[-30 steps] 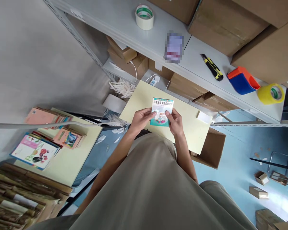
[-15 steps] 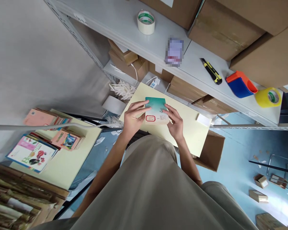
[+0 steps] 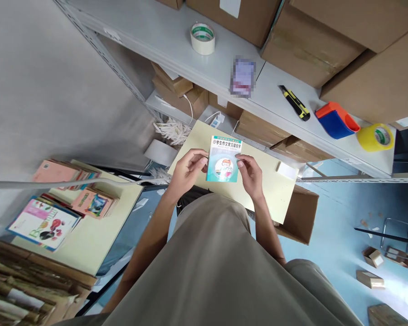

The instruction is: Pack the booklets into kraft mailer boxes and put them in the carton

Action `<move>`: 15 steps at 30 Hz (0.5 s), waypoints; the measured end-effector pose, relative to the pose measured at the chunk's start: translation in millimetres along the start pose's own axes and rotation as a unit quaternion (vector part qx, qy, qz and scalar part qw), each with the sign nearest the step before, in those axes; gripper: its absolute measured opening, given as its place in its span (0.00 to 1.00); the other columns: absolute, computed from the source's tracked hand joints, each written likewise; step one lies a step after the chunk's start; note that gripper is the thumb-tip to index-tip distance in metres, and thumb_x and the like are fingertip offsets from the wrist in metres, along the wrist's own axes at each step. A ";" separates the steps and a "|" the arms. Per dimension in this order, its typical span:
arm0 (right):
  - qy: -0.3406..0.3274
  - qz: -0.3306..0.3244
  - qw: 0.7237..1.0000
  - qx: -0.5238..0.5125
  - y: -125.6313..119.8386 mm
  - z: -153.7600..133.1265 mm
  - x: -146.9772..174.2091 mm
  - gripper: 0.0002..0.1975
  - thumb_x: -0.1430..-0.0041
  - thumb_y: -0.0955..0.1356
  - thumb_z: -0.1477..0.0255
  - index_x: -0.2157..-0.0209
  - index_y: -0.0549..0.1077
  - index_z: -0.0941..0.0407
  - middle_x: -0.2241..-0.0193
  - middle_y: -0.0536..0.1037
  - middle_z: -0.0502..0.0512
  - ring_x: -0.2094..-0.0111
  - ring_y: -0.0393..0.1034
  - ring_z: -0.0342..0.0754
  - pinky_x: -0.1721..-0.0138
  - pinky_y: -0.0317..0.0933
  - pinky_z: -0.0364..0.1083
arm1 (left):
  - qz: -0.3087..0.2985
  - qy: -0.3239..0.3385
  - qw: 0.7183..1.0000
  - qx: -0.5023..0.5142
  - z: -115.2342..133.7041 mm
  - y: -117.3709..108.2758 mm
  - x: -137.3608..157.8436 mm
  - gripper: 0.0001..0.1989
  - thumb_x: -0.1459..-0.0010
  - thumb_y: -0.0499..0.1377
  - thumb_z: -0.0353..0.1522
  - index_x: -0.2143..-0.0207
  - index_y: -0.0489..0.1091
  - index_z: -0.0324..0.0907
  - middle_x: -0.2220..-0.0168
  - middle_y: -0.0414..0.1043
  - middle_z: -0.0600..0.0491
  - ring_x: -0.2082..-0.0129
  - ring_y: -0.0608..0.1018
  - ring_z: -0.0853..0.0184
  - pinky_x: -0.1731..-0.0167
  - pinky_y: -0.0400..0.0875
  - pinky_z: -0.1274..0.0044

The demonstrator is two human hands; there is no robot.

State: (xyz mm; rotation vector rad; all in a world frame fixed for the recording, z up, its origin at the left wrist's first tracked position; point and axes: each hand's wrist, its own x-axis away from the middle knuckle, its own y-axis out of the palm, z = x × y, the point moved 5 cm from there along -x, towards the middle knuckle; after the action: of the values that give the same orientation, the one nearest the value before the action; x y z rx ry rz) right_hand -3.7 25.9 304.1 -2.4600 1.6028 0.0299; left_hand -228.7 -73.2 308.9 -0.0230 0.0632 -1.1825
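Note:
A small teal and white book (image 3: 222, 158) is held up between my hands above a pale yellow table (image 3: 272, 194). Its illustrated cover, with Chinese lettering at the top and a cartoon figure in a white circle, faces me. My left hand (image 3: 188, 172) grips the left edge between thumb and fingers. On the opposite edge, my right hand (image 3: 250, 174) pinches the book in the same way. The fingertips behind the book are hidden.
Above the table, a grey shelf (image 3: 149, 31) carries white tape (image 3: 203, 38), a box cutter (image 3: 295, 103), a blue-orange tape dispenser (image 3: 336, 120) and yellow tape (image 3: 375, 137). Stacked books (image 3: 44, 222) lie on a side table at left. An open carton (image 3: 299, 215) stands at right.
The book has been turned over: its plainer side with a red-framed label faced me before, and the illustrated cover does now. Both hands have shifted their fingers to its edges.

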 end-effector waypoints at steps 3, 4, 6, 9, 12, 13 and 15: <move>0.016 -0.026 0.999 -0.027 1.0 0.1 0.4 0.23 0.24 0.70 0.44 0.45 0.85 0.45 0.43 0.87 0.58 0.41 0.82 0.59 0.39 0.78 0.59 | -0.024 -0.008 1.000 0.011 6.3 0.4 0.9 0.30 0.29 0.66 0.57 0.40 0.81 0.44 0.69 0.79 0.53 0.68 0.83 0.63 0.62 0.82 0.72; 0.019 -0.033 0.999 -0.039 1.4 0.6 0.2 0.24 0.27 0.73 0.43 0.44 0.85 0.45 0.41 0.86 0.58 0.39 0.82 0.60 0.37 0.77 0.60 | -0.033 -0.012 0.999 0.009 8.1 0.3 1.2 0.31 0.29 0.66 0.57 0.38 0.81 0.43 0.68 0.81 0.53 0.67 0.84 0.63 0.61 0.82 0.71; 0.026 -0.041 0.998 -0.047 1.6 3.0 -0.3 0.27 0.35 0.79 0.44 0.44 0.85 0.46 0.41 0.87 0.59 0.40 0.82 0.61 0.37 0.78 0.60 | -0.046 -0.020 0.999 0.004 11.0 -0.1 1.8 0.33 0.31 0.67 0.58 0.37 0.82 0.43 0.65 0.84 0.51 0.64 0.86 0.61 0.59 0.83 0.70; 0.060 -0.042 0.997 -0.021 2.4 10.3 0.9 0.24 0.41 0.83 0.45 0.56 0.86 0.49 0.61 0.89 0.57 0.56 0.85 0.58 0.52 0.81 0.55 | -0.062 -0.039 0.997 -0.003 10.5 0.9 2.2 0.34 0.32 0.69 0.57 0.38 0.83 0.42 0.63 0.87 0.48 0.61 0.89 0.58 0.58 0.84 0.69; 0.100 -0.044 0.994 -0.013 6.9 16.5 4.3 0.27 0.37 0.79 0.41 0.69 0.80 0.51 0.81 0.75 0.47 0.76 0.74 0.49 0.71 0.72 0.48 | -0.081 -0.073 0.994 -0.016 0.2 4.4 2.3 0.33 0.32 0.69 0.59 0.44 0.85 0.40 0.67 0.87 0.47 0.65 0.89 0.57 0.61 0.84 0.70; 0.108 -0.043 0.993 -0.018 9.0 17.2 5.2 0.28 0.37 0.79 0.40 0.71 0.79 0.51 0.83 0.72 0.46 0.79 0.71 0.47 0.74 0.68 0.46 | -0.081 -0.083 0.993 -0.019 -4.6 5.2 2.4 0.33 0.33 0.69 0.60 0.47 0.85 0.40 0.69 0.86 0.48 0.67 0.89 0.57 0.62 0.83 0.70; 0.114 -0.040 0.992 -0.029 13.1 16.7 5.9 0.30 0.38 0.78 0.38 0.71 0.77 0.51 0.84 0.69 0.44 0.82 0.68 0.45 0.78 0.64 0.45 | -0.070 -0.093 0.993 -0.019 -13.7 5.3 2.9 0.35 0.34 0.68 0.63 0.50 0.84 0.39 0.73 0.84 0.49 0.71 0.87 0.58 0.67 0.81 0.72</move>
State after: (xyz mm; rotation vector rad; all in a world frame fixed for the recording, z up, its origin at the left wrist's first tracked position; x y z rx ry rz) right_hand -11.7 18.6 284.8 -2.6516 1.6059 -0.2282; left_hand -223.5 -73.7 294.8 -0.1736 -0.0801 -1.3151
